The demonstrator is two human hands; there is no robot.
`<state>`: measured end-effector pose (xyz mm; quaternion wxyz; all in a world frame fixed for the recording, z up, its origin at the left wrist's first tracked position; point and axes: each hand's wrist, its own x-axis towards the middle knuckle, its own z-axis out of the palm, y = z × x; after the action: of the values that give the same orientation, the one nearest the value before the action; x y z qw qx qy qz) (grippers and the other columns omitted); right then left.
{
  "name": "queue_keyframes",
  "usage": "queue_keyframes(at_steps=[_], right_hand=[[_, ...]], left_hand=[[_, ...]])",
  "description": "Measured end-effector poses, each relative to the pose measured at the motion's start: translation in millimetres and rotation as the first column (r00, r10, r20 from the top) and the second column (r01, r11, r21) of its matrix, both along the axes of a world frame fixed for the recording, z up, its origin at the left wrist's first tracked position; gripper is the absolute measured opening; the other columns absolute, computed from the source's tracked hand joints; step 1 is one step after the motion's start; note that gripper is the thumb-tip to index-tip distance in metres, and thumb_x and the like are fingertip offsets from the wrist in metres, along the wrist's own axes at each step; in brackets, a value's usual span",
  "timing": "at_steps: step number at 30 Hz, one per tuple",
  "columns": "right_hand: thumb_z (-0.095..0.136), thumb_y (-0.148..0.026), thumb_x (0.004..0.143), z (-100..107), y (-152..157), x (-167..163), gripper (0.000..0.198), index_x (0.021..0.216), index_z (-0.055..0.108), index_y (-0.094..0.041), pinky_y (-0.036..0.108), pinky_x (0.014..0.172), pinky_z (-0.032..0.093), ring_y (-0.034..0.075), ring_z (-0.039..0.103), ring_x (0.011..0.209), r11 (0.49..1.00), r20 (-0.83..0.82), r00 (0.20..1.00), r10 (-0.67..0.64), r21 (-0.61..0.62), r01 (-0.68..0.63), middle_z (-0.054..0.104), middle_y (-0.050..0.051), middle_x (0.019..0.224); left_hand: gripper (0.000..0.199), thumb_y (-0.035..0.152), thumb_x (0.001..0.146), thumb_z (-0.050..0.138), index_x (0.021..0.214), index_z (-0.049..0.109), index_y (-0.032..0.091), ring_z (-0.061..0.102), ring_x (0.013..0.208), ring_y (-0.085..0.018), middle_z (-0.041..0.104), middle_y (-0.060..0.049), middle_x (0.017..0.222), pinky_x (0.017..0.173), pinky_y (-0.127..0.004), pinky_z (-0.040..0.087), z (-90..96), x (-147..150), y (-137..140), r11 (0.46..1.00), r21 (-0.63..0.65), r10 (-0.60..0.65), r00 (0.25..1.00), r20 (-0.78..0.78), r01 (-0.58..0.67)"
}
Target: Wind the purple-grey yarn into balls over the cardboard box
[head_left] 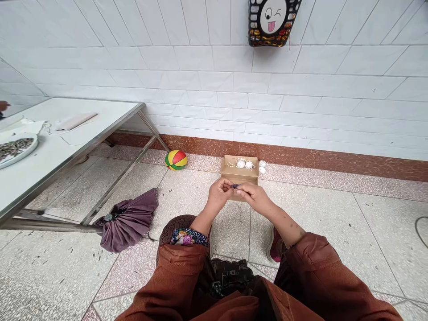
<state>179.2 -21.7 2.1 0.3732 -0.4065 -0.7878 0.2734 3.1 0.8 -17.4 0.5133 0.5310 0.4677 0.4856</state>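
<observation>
Between my two hands is a small dark blue item point(235, 186), too small and too covered by fingers to identify. My left hand point(221, 192) pinches its left end. On the other end, the thumb and fingers of my right hand point(256, 196) are closed. Both hands are held in front of my knees, over the near side of an open cardboard box point(239, 170) on the floor. White balls of string point(241, 163) lie in that box, with loose strands beside them.
More white balls point(262, 167) sit right of the box. A coloured ball point(176, 160) and a folded purple umbrella point(130, 218) are on the floor to the left. A metal-framed table point(83, 107) carries a plate of seeds point(16, 149). A black basket point(272, 38) hangs on the wall.
</observation>
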Motion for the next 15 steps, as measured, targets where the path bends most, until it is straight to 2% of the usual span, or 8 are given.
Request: queue_keyframes(at_steps=[4, 6, 8, 11, 15], right_hand=[[0.052, -0.032, 0.097, 6.7, 11.0, 16.3, 0.021, 0.087, 0.067, -0.021, 0.029, 0.074, 0.048, 0.018, 0.063, 0.078, 0.984, -0.107, 0.978, -0.176, -0.023, 0.175, 0.068, 0.003, 0.081], [0.053, -0.033, 0.095, 4.6, 16.5, 21.4, 0.02, 0.085, 0.066, -0.021, 0.027, 0.068, 0.047, 0.016, 0.06, 0.07, 0.968, -0.148, 0.958, -0.247, -0.077, 0.237, 0.065, 0.001, 0.075], [0.054, -0.034, 0.094, -1.8, 20.5, 22.7, 0.019, 0.086, 0.065, -0.021, 0.026, 0.063, 0.045, 0.015, 0.057, 0.064, 0.954, -0.164, 0.943, -0.29, -0.133, 0.27, 0.062, 0.0, 0.07], [0.054, -0.031, 0.093, -16.1, 22.7, 17.3, 0.017, 0.085, 0.065, -0.021, 0.025, 0.061, 0.043, 0.014, 0.055, 0.06, 0.946, -0.107, 0.951, -0.291, -0.183, 0.269, 0.061, -0.002, 0.066], [0.053, -0.021, 0.093, -30.2, 16.7, 1.0, 0.015, 0.086, 0.067, -0.021, 0.026, 0.07, 0.046, 0.016, 0.062, 0.073, 0.973, 0.061, 0.989, -0.138, -0.18, 0.147, 0.068, 0.001, 0.078]], left_hand=[[0.015, 0.018, 0.065, 0.073, 0.076, 0.063, 0.016, 0.051, 0.06, -0.009, 0.059, 0.003, 0.068, 0.058, -0.022, 0.038, 4.7, 3.3, -7.2, 0.98, -0.038, -0.194, 0.981, 0.006, 0.194], [0.018, 0.02, 0.066, 0.076, 0.079, 0.063, 0.016, 0.05, 0.06, -0.008, 0.059, 0.003, 0.069, 0.059, -0.022, 0.037, 9.1, 3.7, -11.1, 0.954, -0.074, -0.286, 0.956, 0.07, 0.291], [0.021, 0.022, 0.067, 0.079, 0.08, 0.064, 0.016, 0.052, 0.062, -0.009, 0.06, 0.003, 0.071, 0.061, -0.023, 0.039, 12.9, 3.6, -13.8, 0.935, -0.095, -0.323, 0.932, 0.164, 0.341], [0.025, 0.023, 0.065, 0.082, 0.08, 0.064, 0.016, 0.056, 0.065, -0.009, 0.061, 0.002, 0.073, 0.066, -0.025, 0.043, 16.2, 3.6, -14.9, 0.939, -0.118, -0.274, 0.911, 0.308, 0.322], [0.027, 0.023, 0.063, 0.083, 0.081, 0.063, 0.017, 0.057, 0.065, -0.01, 0.063, 0.002, 0.075, 0.068, -0.026, 0.045, 16.5, 3.0, -12.7, 0.958, -0.154, -0.158, 0.894, 0.419, 0.241]])
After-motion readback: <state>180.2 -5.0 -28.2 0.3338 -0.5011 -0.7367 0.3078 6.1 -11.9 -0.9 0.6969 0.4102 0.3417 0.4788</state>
